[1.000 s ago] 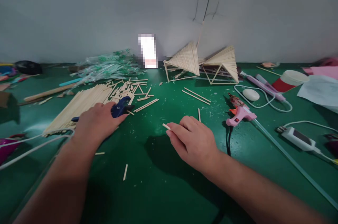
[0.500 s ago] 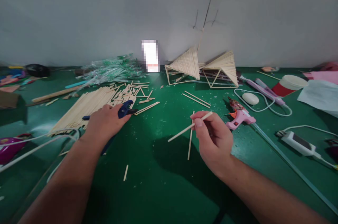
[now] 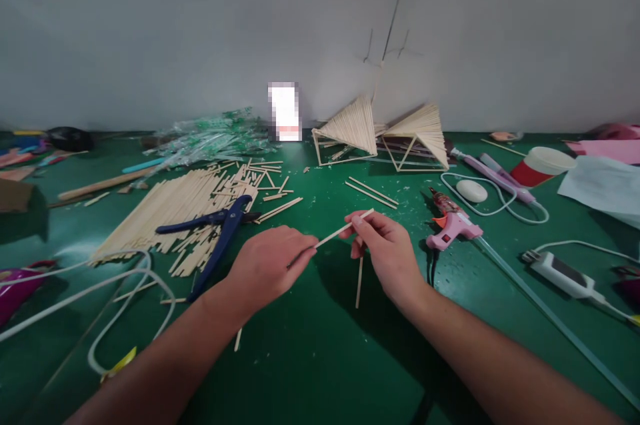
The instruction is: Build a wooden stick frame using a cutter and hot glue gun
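A thin wooden stick (image 3: 334, 235) slants between my two hands, above the green table. My left hand (image 3: 270, 261) is closed, thumb and fingers pinched at the stick's lower left end. Near its upper right end, my right hand (image 3: 383, 241) grips it between thumb and fingers. Below the right hand another stick (image 3: 359, 285) lies on the table, its far part hidden by the fingers. Blue-handled pliers or cutters (image 3: 220, 238) rest on the stick pile to the left, with no hand on them.
A pile of wooden sticks (image 3: 155, 208) spreads at left. Two stick-built models (image 3: 350, 128) stand by the wall. On the right lie a pink glue gun (image 3: 455, 228), a white adapter (image 3: 565, 273) and a paper cup (image 3: 540, 168). White cable (image 3: 135, 271) loops at left.
My left hand has left the blue-handled tool and moved right to pinch the stick's left end. My right hand, still holding the stick, has shifted slightly left.
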A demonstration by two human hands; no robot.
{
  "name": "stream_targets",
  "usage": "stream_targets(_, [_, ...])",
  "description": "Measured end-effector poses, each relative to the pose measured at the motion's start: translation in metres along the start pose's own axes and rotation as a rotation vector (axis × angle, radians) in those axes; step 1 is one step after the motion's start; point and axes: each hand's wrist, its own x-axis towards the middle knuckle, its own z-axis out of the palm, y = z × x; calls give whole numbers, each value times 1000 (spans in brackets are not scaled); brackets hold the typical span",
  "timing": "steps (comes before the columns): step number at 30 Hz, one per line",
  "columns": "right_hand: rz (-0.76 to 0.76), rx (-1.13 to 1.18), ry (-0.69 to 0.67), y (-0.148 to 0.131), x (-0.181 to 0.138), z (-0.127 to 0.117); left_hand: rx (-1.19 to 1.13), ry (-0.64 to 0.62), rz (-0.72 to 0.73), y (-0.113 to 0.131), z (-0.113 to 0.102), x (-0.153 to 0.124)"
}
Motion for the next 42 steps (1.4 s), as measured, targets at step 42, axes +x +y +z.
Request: stream_targets(42, [-239,-1410,24,17,53,-51,461,-13,-546,-43,-27,-11])
